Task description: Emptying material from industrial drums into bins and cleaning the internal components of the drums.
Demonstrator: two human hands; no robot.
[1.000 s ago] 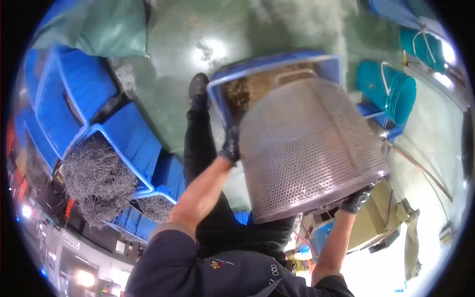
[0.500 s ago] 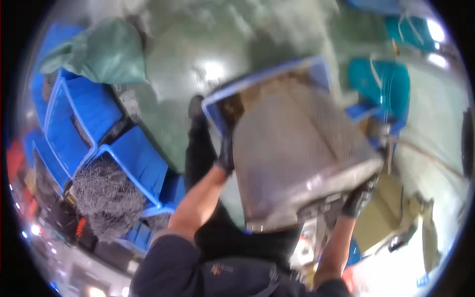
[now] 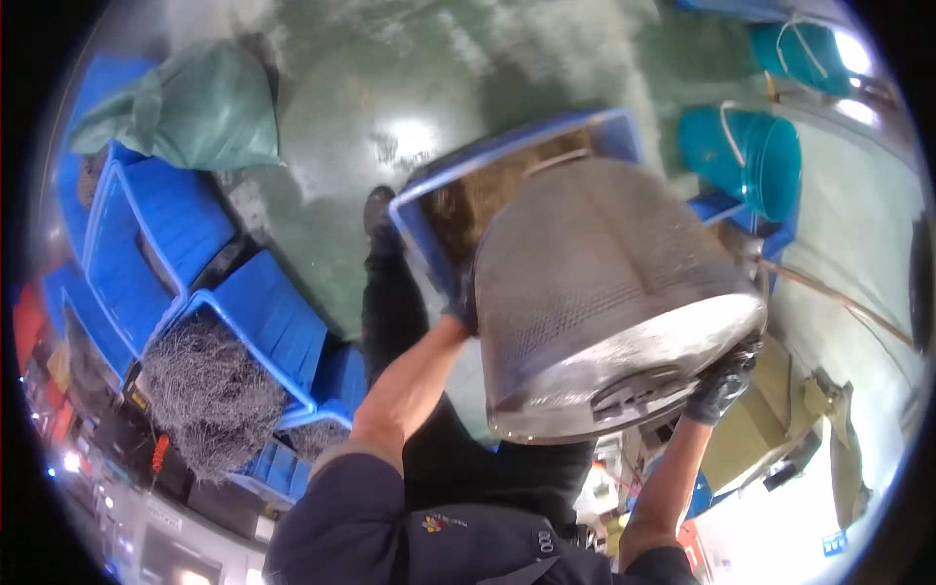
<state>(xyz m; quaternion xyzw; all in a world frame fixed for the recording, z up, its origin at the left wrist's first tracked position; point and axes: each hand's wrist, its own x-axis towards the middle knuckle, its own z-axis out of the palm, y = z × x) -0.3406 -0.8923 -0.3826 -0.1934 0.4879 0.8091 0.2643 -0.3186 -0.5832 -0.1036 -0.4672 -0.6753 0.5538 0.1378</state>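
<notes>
A large perforated metal drum basket [image 3: 595, 244] is tilted over a blue plastic bin [image 3: 507, 146], its rounded mouth toward the bin and its shiny round base toward me. My left hand [image 3: 466, 304], in a dark glove, is closed around the drum's left edge; its fingers are partly hidden. My right hand [image 3: 723, 383], gloved too, grips the base rim at the lower right, beside a dark slot in the base. Inside the bin, brownish dirty matter [image 3: 473, 205] shows on the left; the drum covers the rest.
On the left stand several blue bins, one heaped with thin grey metal pieces [image 3: 210, 390]. A green sack [image 3: 210, 107] rests beyond them. Teal buckets [image 3: 741, 156] are at the right, near a long rod [image 3: 838, 297] and a cardboard box [image 3: 746, 429]. My leg extends beside the bin.
The drum has turned and shifted slightly right, showing more of its base. Both hands have moved with it, keeping their grip.
</notes>
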